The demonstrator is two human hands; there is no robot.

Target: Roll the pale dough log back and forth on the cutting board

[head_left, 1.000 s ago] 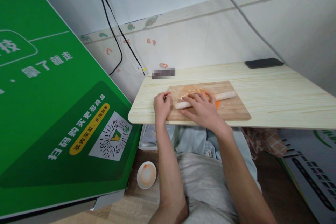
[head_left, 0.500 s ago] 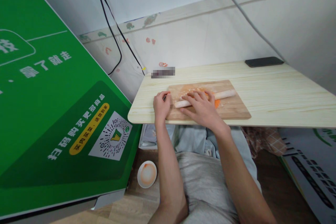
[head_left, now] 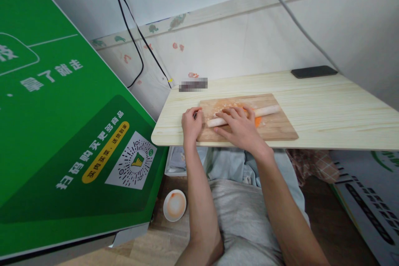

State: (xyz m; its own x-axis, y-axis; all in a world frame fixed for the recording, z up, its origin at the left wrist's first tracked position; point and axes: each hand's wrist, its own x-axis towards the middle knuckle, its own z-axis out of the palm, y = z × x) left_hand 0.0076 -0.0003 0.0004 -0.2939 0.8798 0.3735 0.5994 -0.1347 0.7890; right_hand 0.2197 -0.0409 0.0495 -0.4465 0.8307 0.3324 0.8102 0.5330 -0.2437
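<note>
A wooden cutting board [head_left: 280,131] lies near the table's front edge, dusted with white flour. Across it rests a pale rolling pin [head_left: 267,111], slightly slanted, with flattened orange dough [head_left: 258,121] showing beneath and beside it. My right hand [head_left: 238,124] is laid over the pin's middle, fingers on the far side and thumb on the near side, covering most of the dough. At the board's left edge, my left hand [head_left: 191,124] is closed with curled fingers against that edge. A small dark spot shows between its thumb and fingers; what it is cannot be made out.
A black phone [head_left: 314,72] lies at the back right of the pale table [head_left: 336,112]. Dark cables [head_left: 141,35] hang by the wall at left, beside a large green panel [head_left: 77,112]. Below the table stand a white bowl [head_left: 175,205] and a pale box [head_left: 176,162].
The view has tilted very slightly. Both hands, the rolling pin and the board keep their positions.
</note>
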